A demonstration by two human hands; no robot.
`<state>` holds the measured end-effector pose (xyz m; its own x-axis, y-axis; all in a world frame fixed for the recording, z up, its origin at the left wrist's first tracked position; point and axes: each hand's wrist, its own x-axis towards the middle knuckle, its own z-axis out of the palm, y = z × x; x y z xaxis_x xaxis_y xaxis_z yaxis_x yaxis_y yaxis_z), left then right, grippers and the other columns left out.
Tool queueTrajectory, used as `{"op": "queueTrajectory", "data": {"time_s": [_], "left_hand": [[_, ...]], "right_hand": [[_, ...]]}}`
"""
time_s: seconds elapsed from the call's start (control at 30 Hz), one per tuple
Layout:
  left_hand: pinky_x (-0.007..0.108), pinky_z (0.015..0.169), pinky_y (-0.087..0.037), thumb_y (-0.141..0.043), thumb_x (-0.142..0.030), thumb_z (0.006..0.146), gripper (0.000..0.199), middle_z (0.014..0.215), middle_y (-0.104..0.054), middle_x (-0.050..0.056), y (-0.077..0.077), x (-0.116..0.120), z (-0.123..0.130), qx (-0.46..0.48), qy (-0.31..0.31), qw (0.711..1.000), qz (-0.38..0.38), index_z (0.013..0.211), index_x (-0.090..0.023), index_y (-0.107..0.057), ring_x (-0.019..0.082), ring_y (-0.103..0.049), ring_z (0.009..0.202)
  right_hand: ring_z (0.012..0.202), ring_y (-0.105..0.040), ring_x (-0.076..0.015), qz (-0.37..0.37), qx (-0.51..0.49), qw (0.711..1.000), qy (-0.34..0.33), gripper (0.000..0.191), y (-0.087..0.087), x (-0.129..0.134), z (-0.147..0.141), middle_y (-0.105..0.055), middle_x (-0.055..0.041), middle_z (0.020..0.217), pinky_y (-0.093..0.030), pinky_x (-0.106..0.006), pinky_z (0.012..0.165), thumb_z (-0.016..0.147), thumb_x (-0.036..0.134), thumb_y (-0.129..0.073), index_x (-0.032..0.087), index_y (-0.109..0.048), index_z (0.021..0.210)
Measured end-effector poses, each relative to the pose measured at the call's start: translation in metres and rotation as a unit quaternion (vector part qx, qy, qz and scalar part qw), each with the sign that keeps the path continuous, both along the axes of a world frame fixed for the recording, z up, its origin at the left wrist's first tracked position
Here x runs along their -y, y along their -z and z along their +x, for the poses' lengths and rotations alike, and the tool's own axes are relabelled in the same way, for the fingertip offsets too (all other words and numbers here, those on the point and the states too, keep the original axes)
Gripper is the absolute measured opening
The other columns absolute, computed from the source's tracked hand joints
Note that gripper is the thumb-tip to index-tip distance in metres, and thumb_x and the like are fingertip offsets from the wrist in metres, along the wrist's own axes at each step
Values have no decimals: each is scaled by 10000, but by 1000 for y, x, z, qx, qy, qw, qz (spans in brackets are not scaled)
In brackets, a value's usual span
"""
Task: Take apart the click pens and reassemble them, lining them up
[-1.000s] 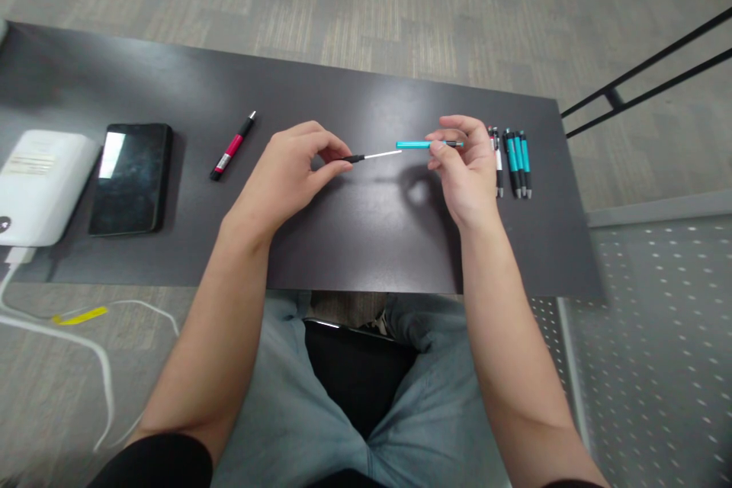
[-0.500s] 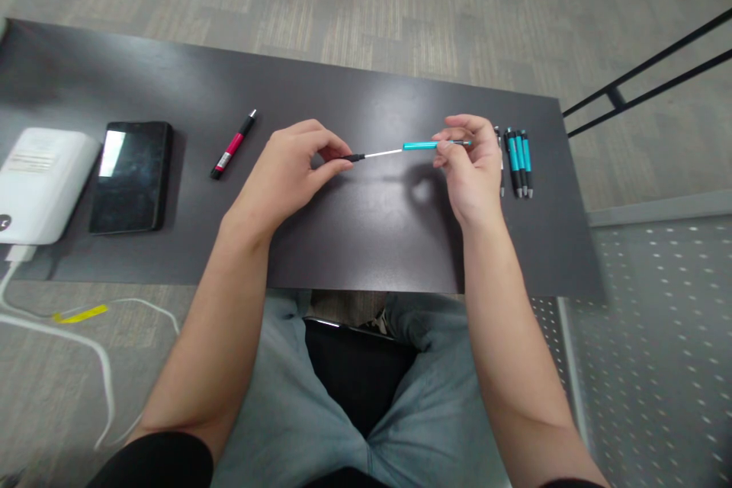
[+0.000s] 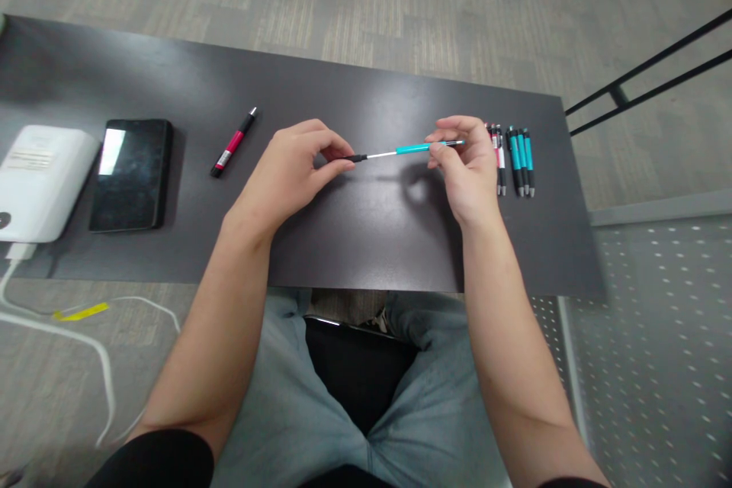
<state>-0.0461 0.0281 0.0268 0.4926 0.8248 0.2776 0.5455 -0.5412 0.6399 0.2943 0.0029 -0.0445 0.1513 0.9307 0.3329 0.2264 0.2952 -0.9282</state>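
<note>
- The left hand [image 3: 291, 168] is pinched, thumb against fingers, on the black grip section [image 3: 358, 158]; a slim white refill [image 3: 380, 155] sticks out of it towards 3 o'clock.
- The right hand [image 3: 467, 168] is clamped between thumb and fingers on the turquoise pen barrel [image 3: 412, 149], near its clip end; that barrel lies at 3 o'clock from the left hand, with its open end pointing to 9 o'clock.
- Refill and barrel share nearly one line, from 9 to 3 o'clock, the right end tipped slightly towards 2. The refill's end meets the barrel's mouth; how far inside it sits, one cannot tell.
- The mouth is a little nearer the right hand's fingertips than the left's. Both parts are held above the table [image 3: 366, 244].
- At 3 o'clock from the right hand, three turquoise pens [image 3: 521, 160] lie side by side, beyond some partly hidden pens [image 3: 501, 168].
- A red pen [image 3: 234, 142] lies at about 10 o'clock from the left hand, its axis running from 7 to 1 o'clock.
</note>
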Motion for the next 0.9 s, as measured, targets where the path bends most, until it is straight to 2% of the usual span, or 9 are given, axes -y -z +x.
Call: {"op": "queueTrajectory", "data": {"time_s": [0.13, 0.23, 0.43, 0.53, 0.73, 0.9], "left_hand": [[450, 995, -669, -899, -372, 1112, 136, 1138, -899, 98, 0, 1, 3, 4, -1, 1000, -2, 1158, -266, -972, 318, -821, 1038], [436, 981, -662, -901, -317, 1088, 125, 1138, -910, 92, -1, 3, 6, 3, 2, 1000, -6, 1169, -259, -977, 306, -825, 1026], [436, 1011, -679, -877, -292, 1105, 134, 1143, -941, 88, -1, 5, 11, -5, 6, 1000, -14, 1184, -244, -974, 298, -858, 1011], [447, 1006, -690, -888, -286, 1089, 119, 1141, -948, 88, 0, 4, 11, 3, 5, 1000, -6, 1162, -249, -975, 302, -864, 999], [448, 962, -686, -904, -282, 1084, 98, 1130, -953, 78, 1, 4, 11, 9, -7, 1000, -3, 1142, -281, -983, 301, -855, 964], [436, 952, -672, -921, -300, 1092, 89, 1116, -947, 80, 3, 4, 11, 13, 4, 1000, 3, 1141, -275, -991, 295, -848, 954]], "right_hand": [[1095, -827, -301, -11, 8, 1000, -1, 686, -7, 3, -9, -864, -60, 1256, -789, -484, 865, 953, 928, -1017, 392, -822, 1334], [1081, -820, -290, -15, 9, 1000, -24, 665, -11, 5, -15, -863, -57, 1250, -783, -460, 848, 952, 929, -1026, 378, -844, 1278], [878, -760, -222, -26, 19, 998, -45, 648, -17, 10, -24, -865, -43, 1163, -755, -417, 797, 953, 937, -1028, 337, -897, 1159], [847, -761, -218, -47, 19, 998, -40, 675, -20, 12, -25, -875, -38, 1115, -753, -411, 798, 929, 961, -1028, 330, -926, 1145], [796, -757, -201, -51, 17, 997, -63, 618, -23, 13, -25, -900, -34, 1098, -714, -388, 738, 911, 865, -1100, 330, -964, 1189], [767, -737, -190, -39, 26, 997, -58, 572, -22, 13, -25, -894, -29, 1072, -693, -374, 687, 910, 835, -1117, 331, -978, 1143]]}}
